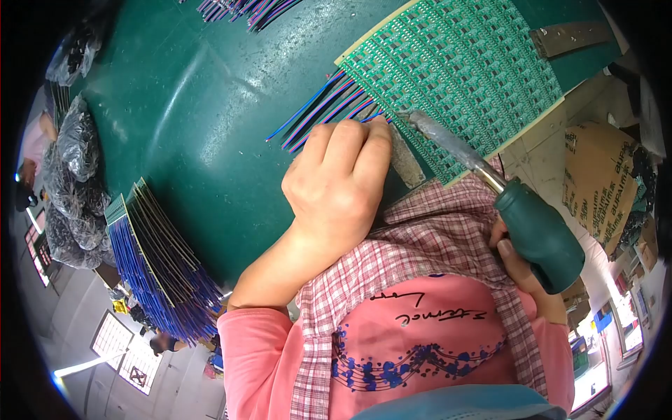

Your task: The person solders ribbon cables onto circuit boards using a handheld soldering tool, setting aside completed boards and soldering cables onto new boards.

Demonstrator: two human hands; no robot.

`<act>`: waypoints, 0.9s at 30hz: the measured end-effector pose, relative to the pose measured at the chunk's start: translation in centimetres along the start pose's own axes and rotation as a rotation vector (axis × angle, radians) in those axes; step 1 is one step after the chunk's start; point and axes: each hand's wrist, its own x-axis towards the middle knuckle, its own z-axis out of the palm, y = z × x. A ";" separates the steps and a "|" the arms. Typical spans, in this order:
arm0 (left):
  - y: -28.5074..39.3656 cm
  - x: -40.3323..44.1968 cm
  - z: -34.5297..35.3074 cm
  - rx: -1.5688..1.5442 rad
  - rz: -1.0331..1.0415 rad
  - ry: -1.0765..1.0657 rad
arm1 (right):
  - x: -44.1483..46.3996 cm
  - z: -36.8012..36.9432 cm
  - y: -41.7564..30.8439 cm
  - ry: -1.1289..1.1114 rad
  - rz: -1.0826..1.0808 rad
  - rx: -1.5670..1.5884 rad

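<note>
My left hand (339, 175) is closed at the near left edge of a green circuit board panel (455, 77), its fingertips pinching a thin wire whose held end they hide. Several blue, red and black wires (325, 105) stick out from that edge beside my knuckles. My right hand (514, 262), partly covered, is wrapped round the green handle of a soldering iron (539, 231). The iron's grey metal barrel crosses the panel's near corner, and its tip is close to the left fingertips. A flat grey strip (406, 157) lies under the panel's edge.
On the table's left edge hangs a board with blue and dark wires (161, 266). More loose wires (248, 8) lie at the far edge. Black plastic bags (73, 182) stand at the left, a cardboard box (598, 182) at the right. A metal bar (570, 38) touches the panel's far side.
</note>
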 end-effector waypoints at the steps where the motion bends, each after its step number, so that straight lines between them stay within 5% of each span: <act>1: 0.0 0.0 0.0 0.003 0.001 0.000 | 0.1 -0.1 0.0 -0.008 -0.009 0.000; 10: 0.0 0.1 0.0 0.012 0.009 0.001 | 0.8 -0.7 -2.0 -0.049 0.156 0.200; 22: 0.6 0.5 -1.0 -0.011 -0.056 -0.135 | 0.5 0.3 0.3 -0.050 0.045 0.310; 27: -3.0 5.7 -2.4 0.120 -0.039 -0.007 | 1.2 -0.4 -1.0 0.015 0.137 0.442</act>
